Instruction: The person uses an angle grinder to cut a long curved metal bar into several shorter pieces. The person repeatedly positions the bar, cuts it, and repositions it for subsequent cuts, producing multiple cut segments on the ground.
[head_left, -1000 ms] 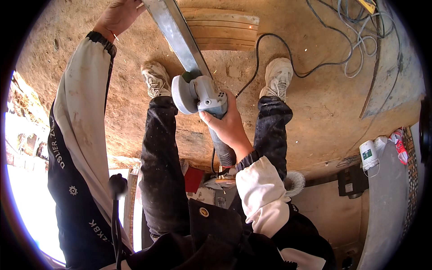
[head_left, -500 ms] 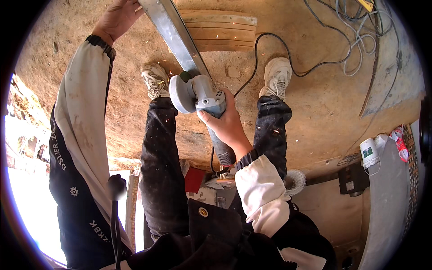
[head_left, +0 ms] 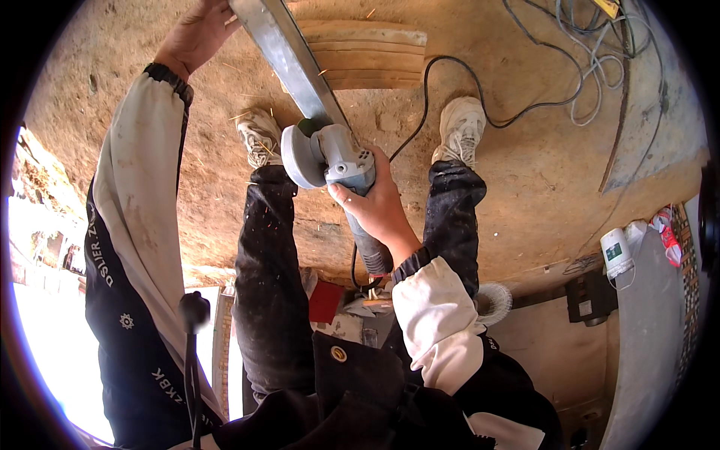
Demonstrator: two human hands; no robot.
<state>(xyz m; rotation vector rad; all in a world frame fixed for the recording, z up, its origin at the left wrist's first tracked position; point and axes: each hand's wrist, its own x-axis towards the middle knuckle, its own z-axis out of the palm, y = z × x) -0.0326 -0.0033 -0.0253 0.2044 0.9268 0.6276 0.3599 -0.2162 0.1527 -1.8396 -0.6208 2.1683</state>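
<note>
Right hand on a grinder, left hand at a metal bar, sparks in the air.
The right hand (head_left: 377, 208) is wrapped around the grinder (head_left: 346, 154), probably for firm control, its green disc (head_left: 307, 127) at the near part of the bar (head_left: 289, 60); sparks (head_left: 324, 72) suggest contact. The left hand (head_left: 193, 39) is by the bar's far part, likely steadying it well away from the disc; I cannot tell whether its fingers close on it. The bar slants between the shoes (head_left: 260, 140), perhaps set apart for balance and room.
</note>
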